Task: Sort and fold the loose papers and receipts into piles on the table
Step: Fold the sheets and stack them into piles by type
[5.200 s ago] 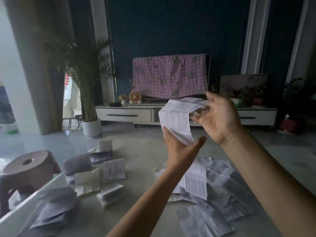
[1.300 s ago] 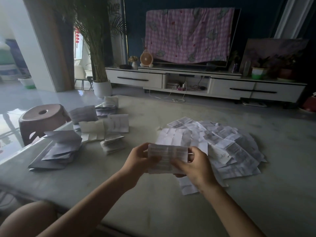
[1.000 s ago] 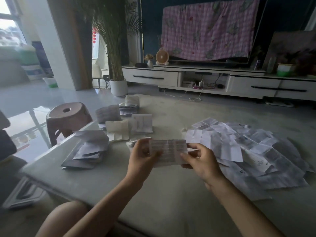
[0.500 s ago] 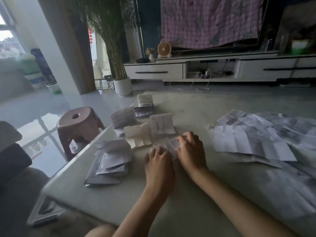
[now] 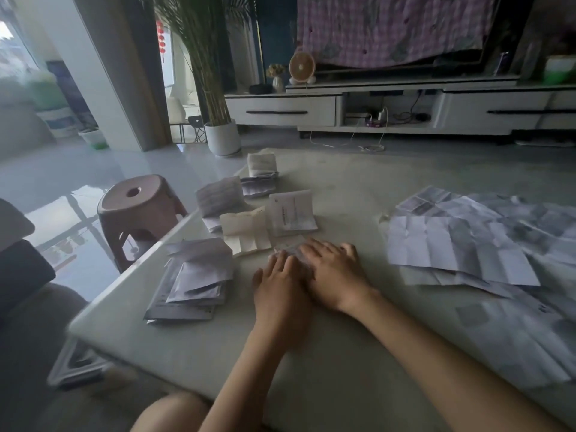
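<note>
Receipt (image 5: 288,245) mostly hidden, txt unreadable, under left hand (image 5: 280,291) & right hand (image 5: 338,272)

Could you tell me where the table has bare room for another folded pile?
The middle strip of table between the folded piles and the loose heap is bare, as is the near-left corner in front of the nearest pile. The left edge and right side are crowded.
</note>
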### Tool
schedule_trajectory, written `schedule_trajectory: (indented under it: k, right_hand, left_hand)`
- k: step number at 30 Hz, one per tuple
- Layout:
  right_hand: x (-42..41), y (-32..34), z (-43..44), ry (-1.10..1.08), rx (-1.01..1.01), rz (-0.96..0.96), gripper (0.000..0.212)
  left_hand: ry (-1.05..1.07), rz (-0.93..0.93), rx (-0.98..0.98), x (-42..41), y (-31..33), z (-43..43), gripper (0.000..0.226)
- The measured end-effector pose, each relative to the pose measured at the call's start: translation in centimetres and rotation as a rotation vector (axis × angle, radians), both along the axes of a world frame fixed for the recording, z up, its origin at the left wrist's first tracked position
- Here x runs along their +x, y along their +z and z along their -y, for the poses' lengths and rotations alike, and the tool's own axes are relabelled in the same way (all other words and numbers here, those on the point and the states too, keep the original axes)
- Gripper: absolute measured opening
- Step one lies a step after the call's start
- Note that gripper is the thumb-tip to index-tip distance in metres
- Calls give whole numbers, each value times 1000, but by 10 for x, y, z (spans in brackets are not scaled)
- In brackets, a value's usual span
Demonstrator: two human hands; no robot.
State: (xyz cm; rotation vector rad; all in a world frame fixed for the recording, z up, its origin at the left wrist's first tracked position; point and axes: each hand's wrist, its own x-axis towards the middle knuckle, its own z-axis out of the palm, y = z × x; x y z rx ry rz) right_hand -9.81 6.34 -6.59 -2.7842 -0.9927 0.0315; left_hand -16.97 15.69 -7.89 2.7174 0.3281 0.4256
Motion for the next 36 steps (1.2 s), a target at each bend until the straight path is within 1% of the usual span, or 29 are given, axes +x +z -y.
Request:
schedule_trajectory:
  k: [1, 2, 5, 7, 8, 9, 11, 13, 17, 21, 23, 27, 31, 33, 36]
  right_hand:
    - [1, 0, -1, -13, -22, -55, 63]
    - [1, 1, -1, -20, -42, -95, 59]
    - [-5, 3, 0, -74, -124, -115, 54]
    - [-4, 9, -1, -101, -182, -100, 57]
    - [-7, 15, 4, -112, -156, -93, 60]
    - [-10, 21, 12, -109, -84, -81, 61]
    - [-20, 32, 36, -114, 107, -38, 60]
    - [-27, 37, 69, -127, 210, 38, 55]
    - [-31, 38, 134, -176, 199, 107, 47]
    - [-36, 33, 181, -167, 93, 41, 45]
    - [-38, 28, 189, -143, 41, -11, 49]
    - [-39, 23, 196, -171, -43, -113, 62]
    - [-36, 22, 199, -166, -107, -69, 69]
    - [-31, 21, 198, -152, -91, -29, 68]
    - [-23, 22, 197, -135, 4, -9, 56]
  left_hand:
    - [6, 2, -40, -1, 0, -2, 55]
    - [10, 23, -73, -1, 1, -2, 52]
    - [20, 74, -159, -2, 2, 1, 38]
    - [32, 91, -163, -1, -2, 1, 38]
    - [28, 84, -125, -2, -2, 2, 41]
    - [40, 84, -77, -1, -4, 1, 40]
    - [46, 117, 20, -3, -6, 1, 33]
    - [16, 241, 83, -5, -1, 7, 33]
    - [-117, 416, 176, -12, 6, 22, 34]
    - [-208, 506, 74, -22, 5, 48, 31]
    - [-267, 521, 55, -27, 3, 65, 29]
    - [-337, 538, 37, -25, 0, 99, 26]
    - [-400, 518, 57, -19, -3, 116, 26]
    - [-391, 520, 42, -16, -3, 116, 28]
    - [-319, 492, -41, -12, -1, 118, 32]
